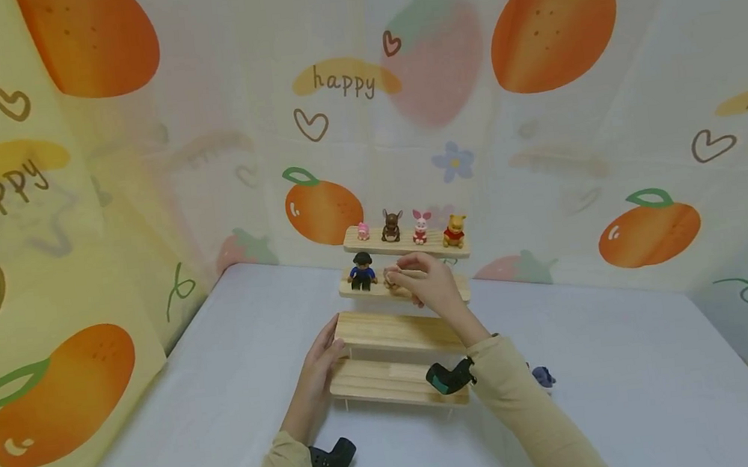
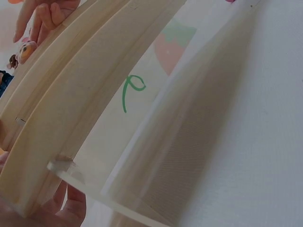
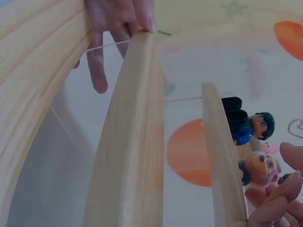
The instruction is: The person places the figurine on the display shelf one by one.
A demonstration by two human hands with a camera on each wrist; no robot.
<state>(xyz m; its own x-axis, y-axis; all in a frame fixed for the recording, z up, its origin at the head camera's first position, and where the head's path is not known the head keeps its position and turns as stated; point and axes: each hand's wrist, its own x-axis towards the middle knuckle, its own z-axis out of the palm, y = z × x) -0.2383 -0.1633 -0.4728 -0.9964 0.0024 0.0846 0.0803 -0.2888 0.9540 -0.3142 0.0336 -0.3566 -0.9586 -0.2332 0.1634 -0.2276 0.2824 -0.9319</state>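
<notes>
A tiered wooden display rack [image 1: 397, 330] with clear side supports stands on the table. My left hand [image 1: 321, 359] grips its left side by the third board from the top; in the right wrist view a thumb lies on the board's edge and the other fingers hang beside it. On the second board, my right hand [image 1: 429, 284] pinches a small pinkish-brown animal figurine [image 3: 260, 168] with a dark nose. That figurine appears upright at the board's surface, partly hidden by fingers. Left of it stands a toy figure [image 1: 363, 272] with dark hair and blue top.
Along the top board stand a small pink figurine [image 1: 363, 231], a brown mouse-like figurine [image 1: 391, 226], a piglet figurine [image 1: 421, 227] and a yellow bear [image 1: 455, 232] in red. A blue-grey figurine [image 1: 543, 376] lies on the white table [image 1: 632, 389], beyond my right sleeve.
</notes>
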